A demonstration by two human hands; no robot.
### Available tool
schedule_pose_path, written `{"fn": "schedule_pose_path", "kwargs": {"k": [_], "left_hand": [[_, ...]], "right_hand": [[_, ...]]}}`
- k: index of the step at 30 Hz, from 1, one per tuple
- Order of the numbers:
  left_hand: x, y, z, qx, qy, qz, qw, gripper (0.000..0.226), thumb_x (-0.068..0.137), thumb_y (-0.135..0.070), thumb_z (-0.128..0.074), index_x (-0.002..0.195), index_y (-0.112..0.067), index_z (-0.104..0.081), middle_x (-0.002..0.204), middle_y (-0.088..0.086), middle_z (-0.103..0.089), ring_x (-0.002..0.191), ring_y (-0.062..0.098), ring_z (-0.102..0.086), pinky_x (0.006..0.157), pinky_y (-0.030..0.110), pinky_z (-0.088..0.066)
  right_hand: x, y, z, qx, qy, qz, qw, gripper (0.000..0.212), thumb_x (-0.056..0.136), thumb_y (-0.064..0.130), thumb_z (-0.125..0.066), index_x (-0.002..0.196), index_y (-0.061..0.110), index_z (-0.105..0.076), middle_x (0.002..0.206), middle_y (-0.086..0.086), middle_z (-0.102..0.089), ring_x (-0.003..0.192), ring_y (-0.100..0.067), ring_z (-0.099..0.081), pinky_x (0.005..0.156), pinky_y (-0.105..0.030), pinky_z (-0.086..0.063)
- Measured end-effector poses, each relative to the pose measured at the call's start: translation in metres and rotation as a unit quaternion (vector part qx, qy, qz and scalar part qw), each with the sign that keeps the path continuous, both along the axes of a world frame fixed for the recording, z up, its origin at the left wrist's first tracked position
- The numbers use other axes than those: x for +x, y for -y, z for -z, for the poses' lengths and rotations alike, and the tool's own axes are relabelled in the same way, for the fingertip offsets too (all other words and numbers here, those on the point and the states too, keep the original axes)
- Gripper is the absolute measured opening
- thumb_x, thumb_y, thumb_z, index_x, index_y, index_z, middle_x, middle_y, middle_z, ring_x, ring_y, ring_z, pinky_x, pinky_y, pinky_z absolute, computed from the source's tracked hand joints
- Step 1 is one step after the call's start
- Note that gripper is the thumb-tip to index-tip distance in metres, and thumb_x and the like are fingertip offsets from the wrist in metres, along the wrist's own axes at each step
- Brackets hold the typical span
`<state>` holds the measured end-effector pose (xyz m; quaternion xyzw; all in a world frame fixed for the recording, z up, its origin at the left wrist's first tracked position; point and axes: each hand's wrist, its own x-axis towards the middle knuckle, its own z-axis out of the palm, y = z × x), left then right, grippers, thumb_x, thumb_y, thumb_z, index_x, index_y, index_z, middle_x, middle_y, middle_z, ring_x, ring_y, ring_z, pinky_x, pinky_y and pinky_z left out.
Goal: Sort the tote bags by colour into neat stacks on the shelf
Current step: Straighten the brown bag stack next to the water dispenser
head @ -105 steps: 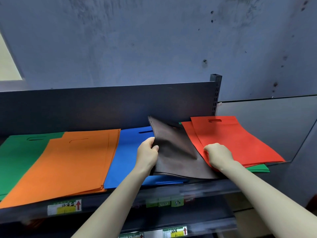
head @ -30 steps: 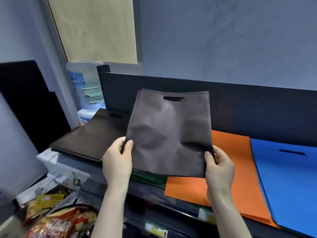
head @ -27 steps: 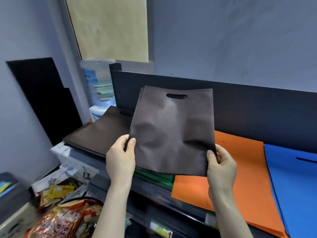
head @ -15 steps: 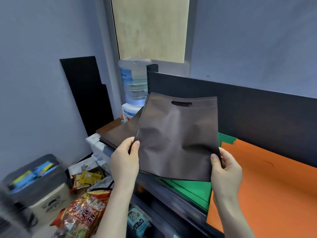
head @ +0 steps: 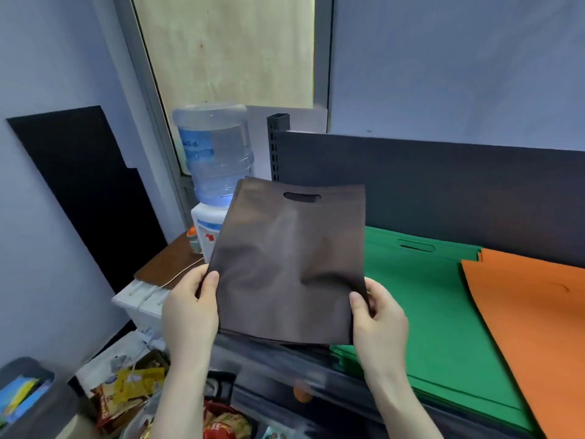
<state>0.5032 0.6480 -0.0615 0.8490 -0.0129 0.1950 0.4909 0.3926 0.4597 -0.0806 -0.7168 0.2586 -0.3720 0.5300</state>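
A dark brown tote bag [head: 291, 261] with a cut-out handle is held flat over the left end of the shelf. My left hand [head: 191, 307] grips its lower left edge, thumb on top. My right hand [head: 378, 315] grips its lower right corner, thumb on top. Under the bag's near edge, dark layers show on the shelf; whether they are more brown bags I cannot tell. To the right lies a green stack [head: 421, 299], and an orange stack [head: 531, 318] overlaps it at the far right.
The shelf has a dark back panel [head: 443, 185] and an upright post [head: 277, 144]. Left of it stand a water dispenser [head: 215, 166], a brown-topped white cabinet [head: 158, 274] and a black board. Snack packets [head: 133, 394] and a grey bin [head: 28, 397] lie below.
The brown bag was lifted from the right end of the shelf and carried left past the blue and orange stacks. It now hovers at the shelf's left end; the view has turned left.
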Motion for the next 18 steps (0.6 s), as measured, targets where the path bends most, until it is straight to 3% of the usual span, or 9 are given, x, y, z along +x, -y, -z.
{"fn": "schedule_pose_path", "kwargs": {"k": [8, 14, 18], "left_hand": [[0.072, -0.016, -0.009, -0.004, 0.017, 0.076, 0.997, 0.021, 0.096, -0.026, -0.054, 0.109, -0.02, -0.069, 0.103, -0.003, -0.071, 0.1, 0.022, -0.061, 0.074, 0.03, -0.04], [0.108, -0.014, 0.018, 0.148, -0.099, 0.165, 0.97, 0.035, 0.094, -0.03, -0.054, 0.128, -0.022, -0.06, 0.123, 0.002, -0.066, 0.114, 0.025, -0.058, 0.086, 0.035, -0.046], [0.111, -0.013, 0.027, 0.204, -0.124, 0.181, 0.954, 0.032, 0.093, -0.031, -0.055, 0.123, -0.024, -0.063, 0.117, 0.001, -0.068, 0.109, 0.025, -0.06, 0.076, 0.029, -0.042]], "right_hand": [[0.039, -0.032, -0.006, -0.026, -0.013, 0.085, 0.996, 0.026, 0.087, 0.003, -0.061, 0.112, 0.009, -0.068, 0.099, 0.002, -0.072, 0.094, -0.014, -0.066, 0.091, -0.033, -0.05], [0.046, -0.015, 0.006, -0.082, -0.249, 0.062, 0.963, 0.038, 0.085, 0.019, -0.064, 0.123, 0.012, -0.063, 0.114, -0.004, -0.069, 0.108, -0.019, -0.063, 0.09, -0.028, -0.047], [0.046, -0.012, 0.01, -0.1, -0.294, 0.083, 0.947, 0.035, 0.088, 0.021, -0.06, 0.122, 0.012, -0.064, 0.107, -0.007, -0.071, 0.105, -0.025, -0.062, 0.078, -0.026, -0.043]]}}
